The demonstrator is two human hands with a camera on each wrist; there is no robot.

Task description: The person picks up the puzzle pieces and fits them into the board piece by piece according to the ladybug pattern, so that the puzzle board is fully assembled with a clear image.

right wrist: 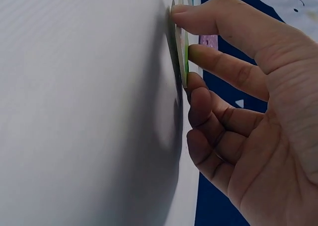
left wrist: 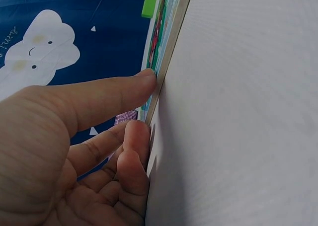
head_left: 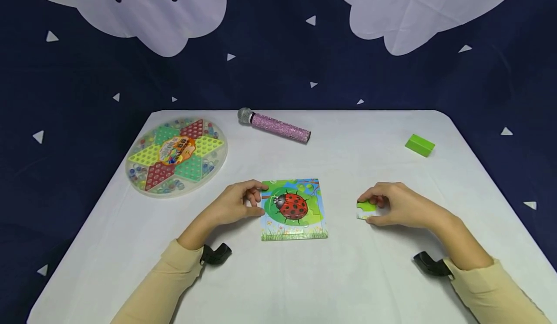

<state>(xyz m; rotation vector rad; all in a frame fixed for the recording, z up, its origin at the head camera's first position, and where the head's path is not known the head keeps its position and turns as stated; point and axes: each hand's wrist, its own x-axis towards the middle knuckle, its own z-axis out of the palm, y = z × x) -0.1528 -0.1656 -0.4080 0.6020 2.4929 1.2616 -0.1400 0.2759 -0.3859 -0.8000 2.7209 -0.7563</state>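
Note:
A square ladybug jigsaw puzzle (head_left: 293,207) lies flat on the white table, mid-front. At its left side, my left hand (head_left: 237,203) touches the edge with the thumb low and the index finger near the upper corner; its other fingers curl loosely. The left wrist view shows the thumb tip against the puzzle's thin edge. To the right of the puzzle, my right hand (head_left: 400,205) pinches a small green and white puzzle piece (head_left: 366,209) between thumb and fingers. In the right wrist view two thin layers show at the fingertips; I cannot tell whether both are pieces.
A round Chinese checkers set (head_left: 189,168) with marbles lies at the left. Behind the puzzle is a pink glittery microphone (head_left: 280,126). A green block (head_left: 419,145) sits at the back right. The dark blue curtain (head_left: 270,72) hangs behind the table (head_left: 330,275).

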